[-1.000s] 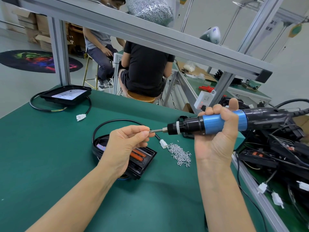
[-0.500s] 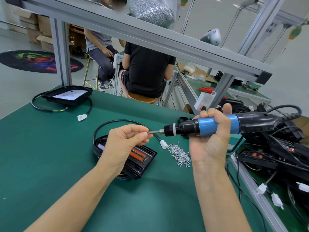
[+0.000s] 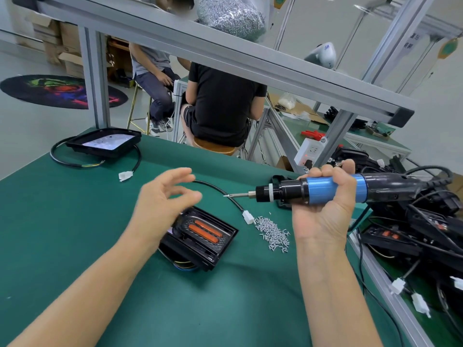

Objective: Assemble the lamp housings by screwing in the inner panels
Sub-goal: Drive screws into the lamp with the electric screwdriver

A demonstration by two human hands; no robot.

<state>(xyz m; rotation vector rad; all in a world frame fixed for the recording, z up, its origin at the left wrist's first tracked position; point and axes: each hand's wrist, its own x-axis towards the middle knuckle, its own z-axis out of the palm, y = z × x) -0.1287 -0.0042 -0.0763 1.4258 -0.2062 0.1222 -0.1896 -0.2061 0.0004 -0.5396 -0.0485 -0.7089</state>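
A workshop floor with an aluminium frame (image 3: 225,56) spans the far side, where two people sit on stools with their backs turned, and a green bench (image 3: 62,234) fills the near ground. At the right edge of the bench lies a heap of black housings and cables (image 3: 421,234) with white plugs. On the far left corner rests a second housing (image 3: 104,142), its pale panel facing up, ringed by its black cable. Near the middle lies the housing (image 3: 200,236) being worked on, open side up, with two orange strips showing inside and coloured wires at its near edge; its black cable (image 3: 220,191) curves away to the far right and ends in a white plug (image 3: 248,217). The right hand (image 3: 323,211) is clenched round the blue grip of the electric screwdriver (image 3: 333,190), which lies level, its bit pointing left with a screw (image 3: 226,195) on the tip. The left hand (image 3: 162,206) is blurred, raised over the left end of the housing, fingers loosely spread and grasping nothing, apart from the bit. Just right of the plug sits a small pile of silver screws (image 3: 273,234).
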